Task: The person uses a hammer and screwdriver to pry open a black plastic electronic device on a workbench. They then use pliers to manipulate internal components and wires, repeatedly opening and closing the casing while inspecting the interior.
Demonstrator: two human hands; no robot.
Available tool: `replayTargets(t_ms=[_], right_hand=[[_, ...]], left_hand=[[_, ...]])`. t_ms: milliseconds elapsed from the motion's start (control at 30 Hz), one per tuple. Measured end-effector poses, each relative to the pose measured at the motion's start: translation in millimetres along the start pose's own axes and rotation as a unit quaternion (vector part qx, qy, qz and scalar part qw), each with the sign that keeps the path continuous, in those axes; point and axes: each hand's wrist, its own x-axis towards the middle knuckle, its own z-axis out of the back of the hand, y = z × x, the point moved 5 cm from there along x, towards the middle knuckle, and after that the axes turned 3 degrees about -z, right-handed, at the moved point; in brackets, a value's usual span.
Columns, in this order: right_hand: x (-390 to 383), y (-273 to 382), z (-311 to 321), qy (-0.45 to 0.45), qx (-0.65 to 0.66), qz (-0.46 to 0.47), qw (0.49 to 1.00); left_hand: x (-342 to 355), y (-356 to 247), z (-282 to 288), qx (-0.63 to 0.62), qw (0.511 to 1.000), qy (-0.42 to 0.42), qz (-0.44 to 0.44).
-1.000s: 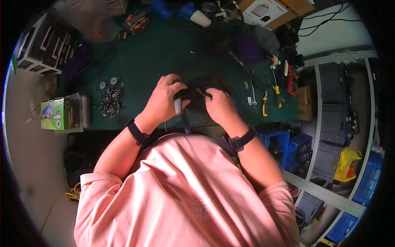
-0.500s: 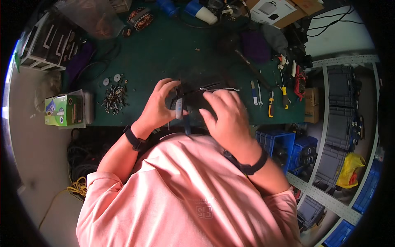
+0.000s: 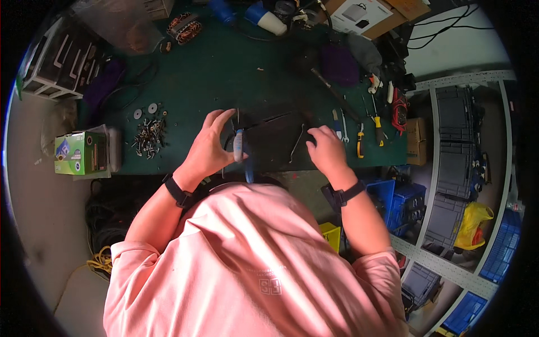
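Currently, my left hand [image 3: 206, 145] is curving in a wide C, thumb and fingers well parted, around a grey-handled tool [image 3: 238, 147]; the thumb is meeting the handle's lower end, but I cannot tell whether I am gripping it. A dark bar [image 3: 272, 119] is extending rightward near the tool. My right hand [image 3: 328, 151] is hovering loosely curled, thumb and fingers apart, with a thin metal rod [image 3: 297, 144] lying just beside the fingertips; contact I cannot tell.

On the green bench [image 3: 208, 73], left: a heap of screws [image 3: 149, 139] is lying below two grey washers [image 3: 145, 110], and a green box [image 3: 80, 154] is standing near the edge. Right: a spanner [image 3: 345, 130], a yellow-and-black cutter [image 3: 360, 143] and a yellow-handled screwdriver [image 3: 379, 132] are lying side by side, a purple cloth [image 3: 338, 64] resting beyond.
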Motion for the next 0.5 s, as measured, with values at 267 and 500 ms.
replayTargets(t_ms=[267,500], right_hand=[[6,2,-51,0.018,-0.157,0.242,0.957],[-10,-12,-17,0.037,-0.105,0.288,0.951]], left_hand=[[9,-17,1,0.005,0.999,0.034,-0.029],[18,-39,0,0.085,0.974,-0.019,-0.207]])
